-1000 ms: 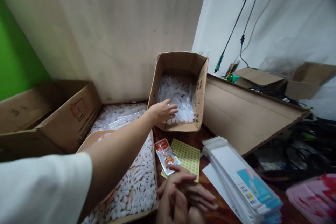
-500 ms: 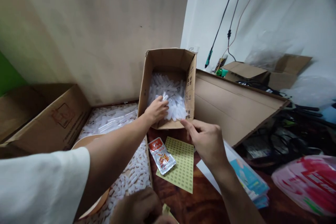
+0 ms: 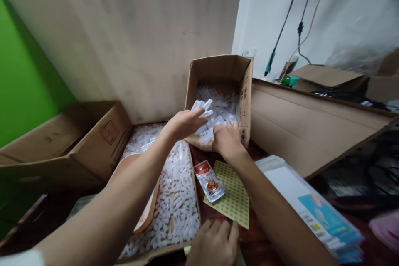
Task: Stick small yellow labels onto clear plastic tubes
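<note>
My left hand (image 3: 188, 122) reaches in from the left, closed around several translucent plastic tubes (image 3: 202, 108) that stick out past its fingers. It is over the front opening of a tipped cardboard box (image 3: 245, 104), which holds a heap of the same tubes. Beside it, my right hand (image 3: 227, 136) rests at the box's front lip with fingers curled down among the tubes; what they grip is hidden. Below lie a silver and red food pouch (image 3: 210, 181) and a yellow sheet of round stickers (image 3: 232, 193). Another person's hand (image 3: 215, 243) shows at the bottom edge.
A shallow carton (image 3: 195, 203) of small white plastic pieces is on the left, with an orange-rimmed tray (image 3: 152, 212) on it. An open cardboard box (image 3: 102, 133) stands further left. Blue and white packets (image 3: 321, 216) lie right, before a cardboard panel (image 3: 314, 124). Cables (image 3: 300, 29) hang behind.
My left hand has lifted out of the heap with tubes in it. My right hand has moved from the box's front edge in among the tubes. The view has shifted left.
</note>
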Demonstrator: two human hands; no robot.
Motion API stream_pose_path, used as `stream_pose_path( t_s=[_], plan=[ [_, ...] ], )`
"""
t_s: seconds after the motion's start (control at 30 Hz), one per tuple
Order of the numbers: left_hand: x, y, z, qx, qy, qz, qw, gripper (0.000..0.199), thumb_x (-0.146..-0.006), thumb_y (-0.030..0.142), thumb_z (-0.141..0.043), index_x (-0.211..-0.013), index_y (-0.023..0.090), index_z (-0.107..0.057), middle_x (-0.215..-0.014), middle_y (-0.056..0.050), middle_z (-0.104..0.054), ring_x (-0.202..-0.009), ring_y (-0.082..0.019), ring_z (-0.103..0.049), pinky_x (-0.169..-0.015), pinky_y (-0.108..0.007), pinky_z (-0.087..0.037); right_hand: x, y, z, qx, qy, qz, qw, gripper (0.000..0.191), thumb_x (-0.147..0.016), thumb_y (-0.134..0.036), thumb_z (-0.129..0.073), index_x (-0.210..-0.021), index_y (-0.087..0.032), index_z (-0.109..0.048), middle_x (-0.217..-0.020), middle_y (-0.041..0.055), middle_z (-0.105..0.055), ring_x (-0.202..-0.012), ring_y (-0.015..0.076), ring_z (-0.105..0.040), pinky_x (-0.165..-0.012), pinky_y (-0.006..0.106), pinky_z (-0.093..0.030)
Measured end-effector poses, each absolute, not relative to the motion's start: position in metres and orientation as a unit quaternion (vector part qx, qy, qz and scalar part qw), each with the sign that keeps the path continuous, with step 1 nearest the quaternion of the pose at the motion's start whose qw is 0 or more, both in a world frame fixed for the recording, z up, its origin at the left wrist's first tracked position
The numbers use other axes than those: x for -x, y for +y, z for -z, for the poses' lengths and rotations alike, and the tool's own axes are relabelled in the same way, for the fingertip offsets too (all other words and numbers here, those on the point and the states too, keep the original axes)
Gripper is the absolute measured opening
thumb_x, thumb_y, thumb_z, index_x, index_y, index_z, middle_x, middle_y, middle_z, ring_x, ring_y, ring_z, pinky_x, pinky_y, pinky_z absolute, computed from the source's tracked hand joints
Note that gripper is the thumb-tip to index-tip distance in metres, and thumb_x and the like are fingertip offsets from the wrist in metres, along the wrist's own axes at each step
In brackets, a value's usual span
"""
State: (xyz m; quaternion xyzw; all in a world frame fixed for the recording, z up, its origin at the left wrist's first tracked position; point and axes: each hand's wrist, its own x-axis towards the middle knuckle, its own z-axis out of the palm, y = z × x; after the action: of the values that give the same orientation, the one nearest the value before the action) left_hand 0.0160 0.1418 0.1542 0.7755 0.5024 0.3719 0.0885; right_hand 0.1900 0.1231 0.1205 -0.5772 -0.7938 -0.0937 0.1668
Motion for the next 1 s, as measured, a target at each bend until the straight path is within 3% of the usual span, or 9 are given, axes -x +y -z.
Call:
stream_pose_path(
  t_s=[0.03, 0.13, 0.2, 0.27, 0.4, 0.47, 0.63, 0.73, 1.0],
  plan=[
    [-0.004, 0.132, -0.161, -0.76, 0.502, -0.387, 0.143, 0.046, -0.109, 0.032, -0.029, -0.124, 0.003, -0.061, -0.126, -0.011, -0.059, -0.109, -0.02, -0.065, -0.089, -0.039, -0.056, -0.189, 0.122, -0.123, 0.579, -0.791, 0.099, 0.172, 0.006, -0.089, -0.01, -0.067, -0.089, -0.01, -0.073, -0.09, 0.0156, -0.074, -0.102, 0.0305, -0.066, -0.096, 0.045, -0.043],
    [0.032, 0.089, -0.171, -0.709, 0.483, -0.433, 0.276, 0.037, -0.107, 0.037, -0.039, -0.112, 0.015, -0.068, -0.109, -0.008, -0.066, -0.097, -0.019, -0.068, -0.074, -0.031, -0.058, -0.191, 0.114, -0.133, 0.583, -0.778, 0.125, 0.199, 0.011, -0.097, -0.02, -0.063, -0.097, -0.011, -0.07, -0.099, 0.0087, -0.072, -0.1, 0.0242, -0.067, -0.095, 0.045, -0.048],
    [0.045, 0.053, -0.16, -0.686, 0.486, -0.458, 0.289, 0.013, -0.094, 0.039, -0.065, -0.095, 0.027, -0.07, -0.087, -0.004, -0.067, -0.076, -0.016, -0.067, -0.063, -0.025, -0.058, -0.196, 0.105, -0.136, 0.582, -0.769, 0.139, 0.225, 0.014, -0.098, -0.017, -0.057, -0.101, -0.01, -0.07, -0.102, 0.0131, -0.071, -0.098, 0.0254, -0.066, -0.09, 0.042, -0.05],
    [0.04, 0.017, -0.132, -0.686, 0.511, -0.44, 0.273, 0.015, -0.096, 0.031, -0.062, -0.082, 0.027, -0.068, -0.072, -0.002, -0.06, -0.068, -0.017, -0.066, -0.058, -0.024, -0.055, -0.201, 0.094, -0.132, 0.579, -0.761, 0.147, 0.251, 0.018, -0.098, -0.013, -0.053, -0.101, -0.008, -0.07, -0.102, 0.0181, -0.07, -0.094, 0.0272, -0.066, -0.084, 0.038, -0.05],
    [-0.003, -0.027, -0.067, -0.723, 0.593, -0.293, 0.198, 0.022, -0.087, 0.002, -0.054, -0.082, 0.021, -0.065, -0.081, -0.006, -0.065, -0.074, -0.02, -0.068, -0.067, -0.027, -0.053, -0.206, 0.061, -0.106, 0.502, -0.756, 0.047, 0.418, 0.012, -0.095, -0.018, -0.061, -0.099, -0.013, -0.071, -0.089, 0.0105, -0.07, -0.078, 0.0233, -0.065, -0.076, 0.034, -0.05],
    [-0.02, -0.033, -0.048, -0.729, 0.608, -0.249, 0.191, 0.031, -0.08, -0.007, -0.048, -0.085, 0.019, -0.065, -0.088, -0.007, -0.067, -0.08, -0.021, -0.068, -0.072, -0.027, -0.051, -0.206, 0.045, -0.09, 0.438, -0.762, -0.063, 0.472, 0.012, -0.095, -0.021, -0.062, -0.099, -0.015, -0.072, -0.091, 0.009, -0.071, -0.083, 0.0229, -0.067, -0.078, 0.033, -0.05],
    [-0.02, -0.027, -0.033, -0.73, 0.629, -0.193, 0.186, 0.033, -0.083, -0.007, -0.045, -0.093, 0.017, -0.064, -0.094, -0.008, -0.069, -0.083, -0.02, -0.066, -0.074, -0.027, -0.047, -0.212, 0.024, -0.062, 0.393, -0.745, -0.304, 0.445, 0.022, -0.099, -0.038, -0.059, -0.094, -0.02, -0.07, -0.094, 0.0061, -0.071, -0.088, 0.0216, -0.067, -0.079, 0.03, -0.05],
    [-0.013, -0.024, -0.024, -0.726, 0.632, -0.197, 0.188, 0.024, -0.089, 0.0, -0.05, -0.09, 0.018, -0.067, -0.092, -0.008, -0.07, -0.085, -0.021, -0.068, -0.075, -0.027, -0.047, -0.22, 0.025, -0.045, 0.405, -0.702, -0.393, 0.433, 0.03, -0.104, -0.044, -0.049, -0.103, -0.02, -0.066, -0.091, 0.0053, -0.071, -0.08, 0.02, -0.067, -0.074, 0.029, -0.052],
    [-0.014, -0.028, -0.02, -0.711, 0.587, -0.32, 0.216, 0.04, -0.092, 0.002, -0.046, -0.118, 0.021, -0.071, -0.108, -0.01, -0.071, -0.097, -0.021, -0.069, -0.086, -0.029, -0.053, -0.228, 0.024, -0.019, 0.346, -0.811, -0.328, 0.34, 0.035, -0.104, -0.033, -0.051, -0.136, -0.023, -0.063, -0.097, 0.0069, -0.067, -0.086, 0.02, -0.066, -0.077, 0.029, -0.051]
  ],
)
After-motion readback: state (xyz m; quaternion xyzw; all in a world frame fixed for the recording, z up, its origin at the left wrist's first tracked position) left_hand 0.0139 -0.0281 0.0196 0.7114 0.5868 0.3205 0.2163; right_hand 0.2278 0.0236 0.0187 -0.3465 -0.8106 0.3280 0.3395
